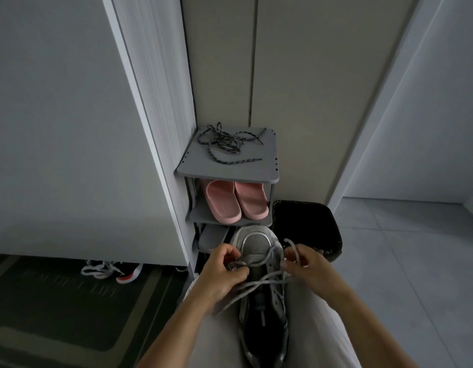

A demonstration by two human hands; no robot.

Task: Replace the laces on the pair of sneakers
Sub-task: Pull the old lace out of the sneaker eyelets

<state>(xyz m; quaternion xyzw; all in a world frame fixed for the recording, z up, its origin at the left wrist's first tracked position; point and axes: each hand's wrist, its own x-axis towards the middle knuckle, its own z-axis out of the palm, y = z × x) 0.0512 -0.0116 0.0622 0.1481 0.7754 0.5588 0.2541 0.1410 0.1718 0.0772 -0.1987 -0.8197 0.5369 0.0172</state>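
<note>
Sneaker point(258, 247): grey mesh with silver trim, lying between light-trousered legs point(216, 341), toe pointing away toward the foot of the shoe rack, opening toward the camera.
Grey lace point(262, 281): partly threaded through the sneaker's eyelets, loose strands crossing the tongue and trailing over the left thigh, one loop rising above the right hand.
Left hand point(224, 272): fingers curled, pinching the grey lace at the sneaker's left eyelet row.
Right hand point(307, 266): clenched round another run of the same lace, just beside the sneaker's right edge.
Speckled laces point(227, 142): dark, rope-like, in a loose tangle on the rack's top shelf (well apart from both hands).
Shoe rack point(246, 168): grey, narrow, set in the corner between a cabinet side and wall panels.
Pink slippers point(236, 200): a pair, side by side on the second shelf, toes toward the camera.
Lower shelf point(212, 239): something grey and flat, possibly another slipper; too dim to tell.
Bin point(307, 224): black, lined with a glossy black bag, just beside the rack on its right.
Other shoe point(116, 270): dark with a red-orange sole and pale laces, on the floor under the cabinet at left.
Doormat point(57, 301): dark with a lighter border, lettering unreadable.
</note>
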